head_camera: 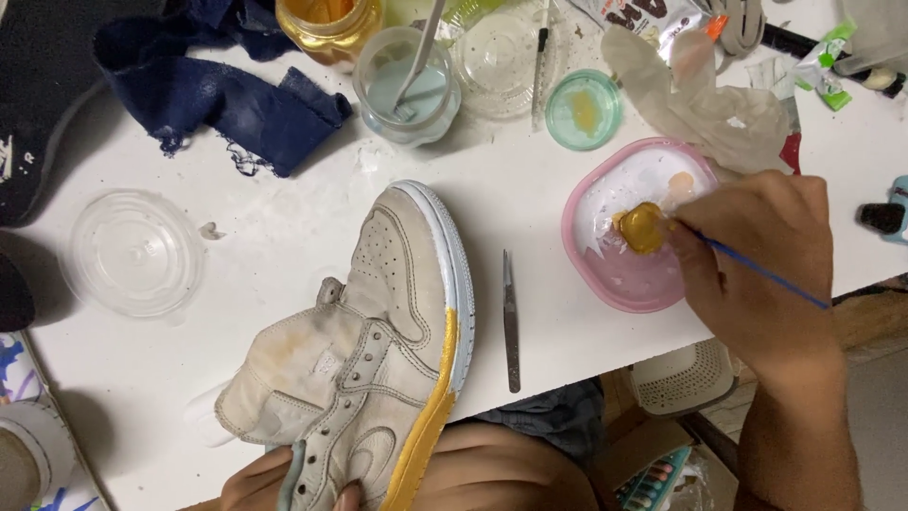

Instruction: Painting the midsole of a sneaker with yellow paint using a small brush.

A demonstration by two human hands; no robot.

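Note:
A beige high-top sneaker (369, 350) lies on its side on the white table (274, 237); part of its sole edge is painted gold. My left hand (270, 483) grips the sneaker's heel end at the bottom of the view. My right hand (766, 255) holds a thin blue paintbrush (757, 273), whose tip dips into a blob of gold paint (643, 227) in a pink bowl (605, 274).
Metal tweezers (511, 322) lie right of the sneaker. A navy cloth (236, 104), a clear lid (132, 251), a cup of cloudy water with a brush (407, 85), an amber jar (326, 24), a small green lid (584, 109) and a crumpled glove (709, 104) crowd the table's far side.

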